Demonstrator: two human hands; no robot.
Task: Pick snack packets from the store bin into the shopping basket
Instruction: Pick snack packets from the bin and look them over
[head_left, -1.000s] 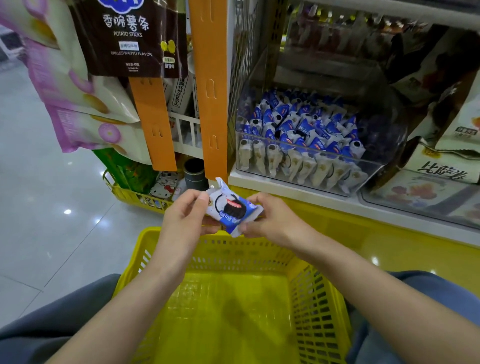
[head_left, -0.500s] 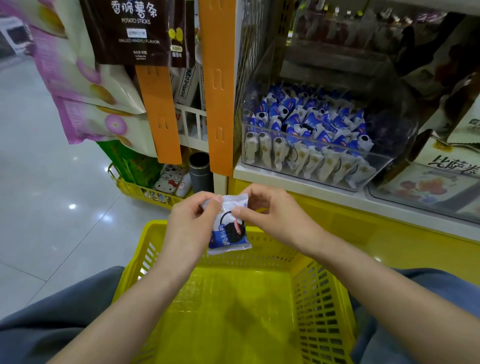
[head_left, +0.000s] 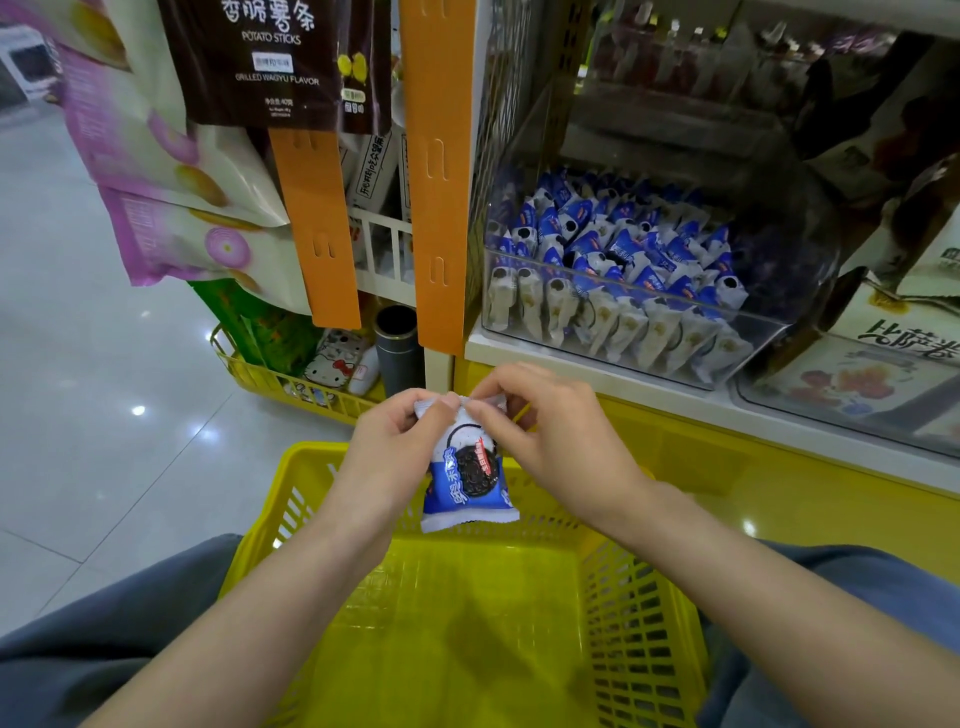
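Note:
A blue and white snack packet (head_left: 465, 478) with a dark cookie picture hangs upright over the far rim of the yellow shopping basket (head_left: 639, 613). My left hand (head_left: 389, 447) and my right hand (head_left: 550, 441) both pinch its white top seam, thumbs and fingertips close together. The basket's floor shows no packets in it. Up on the shelf, a clear plastic bin (head_left: 779, 332) holds several more of the same packets (head_left: 623, 260).
Orange hanging strips (head_left: 439, 171) and hung snack bags (head_left: 171, 171) are at the left. A smaller yellow basket (head_left: 270, 374) with a dark cylinder (head_left: 397, 343) stands on the tiled floor. Boxed goods (head_left: 883, 364) fill the shelf at right.
The packet has turned from lying slanted between my hands to hanging upright by its top seam. Both hands shifted their grip to that seam and came closer together.

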